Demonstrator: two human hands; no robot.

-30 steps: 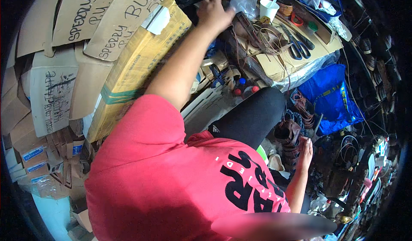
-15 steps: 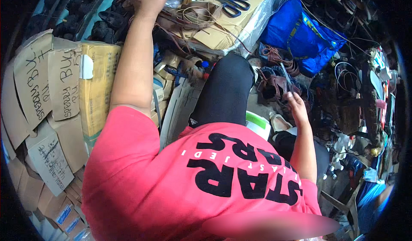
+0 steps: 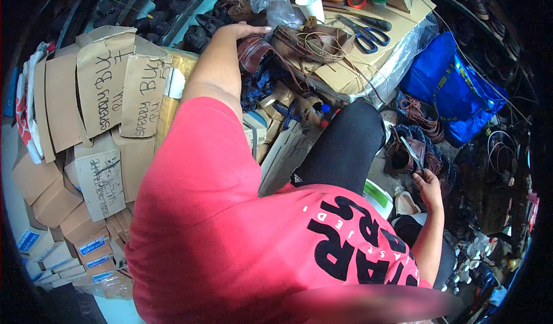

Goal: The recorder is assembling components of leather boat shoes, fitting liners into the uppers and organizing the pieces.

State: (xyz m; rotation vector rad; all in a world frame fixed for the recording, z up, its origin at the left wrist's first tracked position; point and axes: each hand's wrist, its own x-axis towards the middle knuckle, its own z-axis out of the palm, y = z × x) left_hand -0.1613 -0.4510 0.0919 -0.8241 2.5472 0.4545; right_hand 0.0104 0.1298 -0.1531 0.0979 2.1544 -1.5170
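My left hand (image 3: 245,31) reaches to the upper middle, a finger stretched out and its other fingers partly hidden, with nothing seen in it. Just below it hangs a reddish-brown leather piece (image 3: 254,54). Next to its fingertip are a clear plastic bag (image 3: 276,6) and a brown leather piece with thin cords (image 3: 314,42). On the right, my right hand (image 3: 430,190) is closed around a knife (image 3: 412,153), its pale narrow blade pointing up and away. Beyond the blade lie brown sandals (image 3: 400,155).
Scissors (image 3: 367,36) and a white cup (image 3: 311,7) rest on a cardboard-topped stack (image 3: 345,73). A blue bag (image 3: 452,87) stands at the right. Cardboard boxes (image 3: 101,82) pile up at the left. Dark shoes (image 3: 129,15) line the back left.
The view has swung left, so the scene sits further right. My left hand has moved from beside the cup and plastic bag to the leather piece. My right hand still holds the knife.
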